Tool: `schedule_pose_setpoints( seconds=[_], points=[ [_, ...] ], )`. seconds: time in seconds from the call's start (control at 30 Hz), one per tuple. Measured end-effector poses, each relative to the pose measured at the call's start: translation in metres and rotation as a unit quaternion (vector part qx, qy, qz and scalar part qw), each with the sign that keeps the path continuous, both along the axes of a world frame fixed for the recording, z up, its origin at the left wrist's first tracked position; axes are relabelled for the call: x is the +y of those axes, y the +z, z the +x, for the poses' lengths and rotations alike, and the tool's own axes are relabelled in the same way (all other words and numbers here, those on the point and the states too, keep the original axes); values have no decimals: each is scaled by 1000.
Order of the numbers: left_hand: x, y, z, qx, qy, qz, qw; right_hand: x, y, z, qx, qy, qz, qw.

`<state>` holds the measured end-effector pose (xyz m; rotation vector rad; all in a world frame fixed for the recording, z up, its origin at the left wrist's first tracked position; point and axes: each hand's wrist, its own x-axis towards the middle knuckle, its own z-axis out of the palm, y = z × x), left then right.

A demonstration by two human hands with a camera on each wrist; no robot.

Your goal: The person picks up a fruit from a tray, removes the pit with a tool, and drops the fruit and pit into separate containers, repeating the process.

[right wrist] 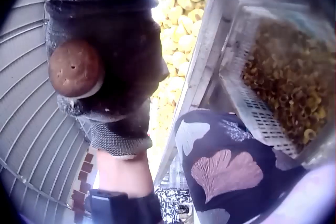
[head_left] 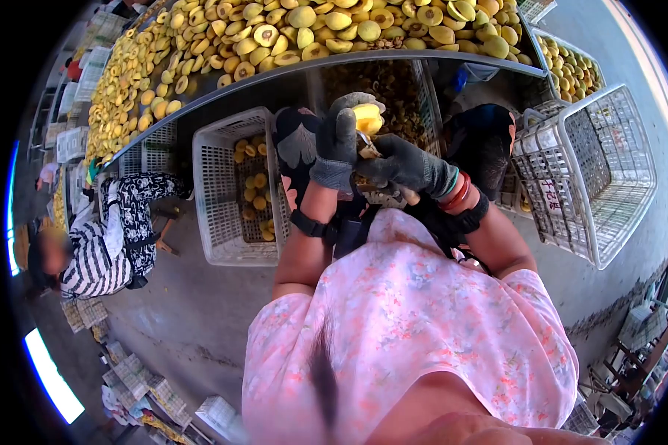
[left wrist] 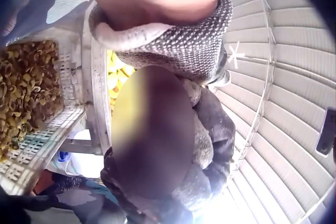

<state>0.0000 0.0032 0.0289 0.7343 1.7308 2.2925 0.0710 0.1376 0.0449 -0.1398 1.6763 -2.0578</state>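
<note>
Fruit (head_left: 367,119), one, yellow, gripped by left hand (head_left: 335,144), one brown-handled tool (right wrist: 76,69) gripped by right hand (head_left: 408,163)

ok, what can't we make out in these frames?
Fruit, head: underside hidden by the left hand.
Left hand's fingers, left wrist: partly lost under a blurred patch.
Tool handle, right wrist: only its end shows; right hand hides the rest.
Crate writing, head: too small to read.
Seated person, head: face blurred.
</note>
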Motion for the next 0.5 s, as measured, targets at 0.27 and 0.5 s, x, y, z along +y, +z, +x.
schedule_pose_setpoints(
  seconds=[0.27, 0.5],
  points=[
    [-63, -12, -50, -14, 321, -47, 946, -12, -1, 0, 87, -75, -9, 993],
    [-163, -13, -101, 276, 531, -496, 629, -4, -21, -17, 25, -103, 245, 964]
  ],
)
